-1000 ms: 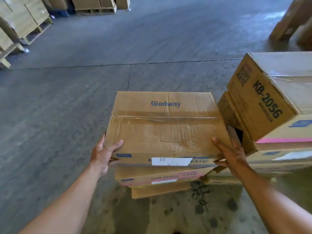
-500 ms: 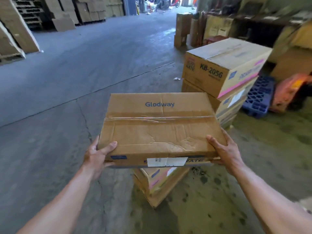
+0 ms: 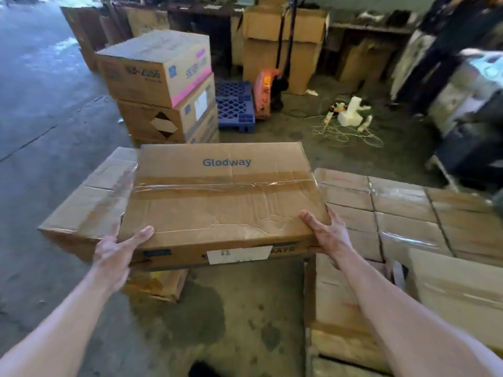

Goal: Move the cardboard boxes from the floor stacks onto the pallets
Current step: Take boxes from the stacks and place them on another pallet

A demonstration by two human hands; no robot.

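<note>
A flat brown cardboard box marked "Glodway" (image 3: 223, 202) is carried in the air in front of me. My left hand (image 3: 118, 253) grips its near left corner, thumb on top. My right hand (image 3: 328, 232) grips its near right corner, thumb on top and fingers underneath. To the right lies a layer of taped cardboard boxes (image 3: 408, 219) packed side by side, reaching to about the height of the carried box. Another large flat box (image 3: 89, 202) lies under and to the left of the carried one. A floor stack of boxes with pink stripes (image 3: 160, 85) stands behind.
A blue plastic pallet (image 3: 235, 104) leans on the floor behind the stack, next to an orange pallet jack (image 3: 268, 91). Tangled cord and white foam (image 3: 351, 115) lie on the floor at back right. Tall cartons (image 3: 283, 42) line the rear wall. Stained concrete floor (image 3: 217, 317) is below me.
The view has swung to the right with the box held in both hands. The pink-striped stack is now behind left and the packed layer of boxes has come into view at right.
</note>
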